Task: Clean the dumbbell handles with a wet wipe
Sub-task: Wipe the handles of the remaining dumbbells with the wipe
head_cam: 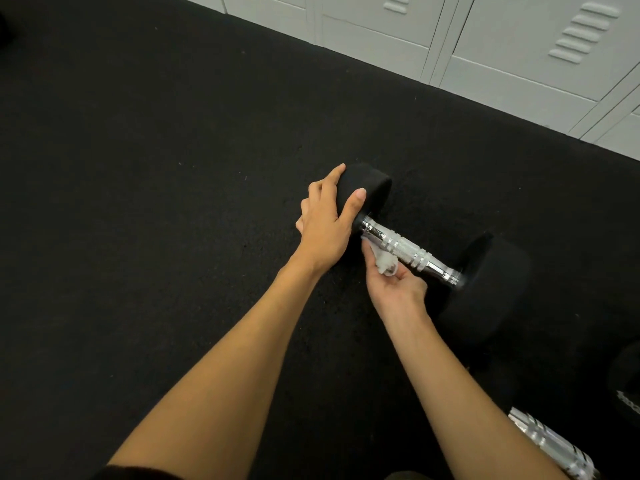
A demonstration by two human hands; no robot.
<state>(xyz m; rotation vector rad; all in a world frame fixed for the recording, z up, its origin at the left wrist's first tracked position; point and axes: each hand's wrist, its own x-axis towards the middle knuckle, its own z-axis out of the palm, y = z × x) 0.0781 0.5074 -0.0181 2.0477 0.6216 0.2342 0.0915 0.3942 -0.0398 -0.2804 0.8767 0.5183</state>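
The dumbbell (429, 251) is lying on the black rubber floor (173, 168), chrome handle (408, 252) bare between two black heads. It is looking heavy and stiff, apt to roll, so you are steadying the far head (367, 188) with your left hand (327, 220), fingers spread flat over it. The knurled middle should be grippy, the smooth collars slicker. Your right hand (394, 289) is pinching the soft, bunched wet wipe (382, 261) against the handle's near side. A second dumbbell's handle (550, 445) is showing at lower right; lockers (485, 39) are standing beyond.
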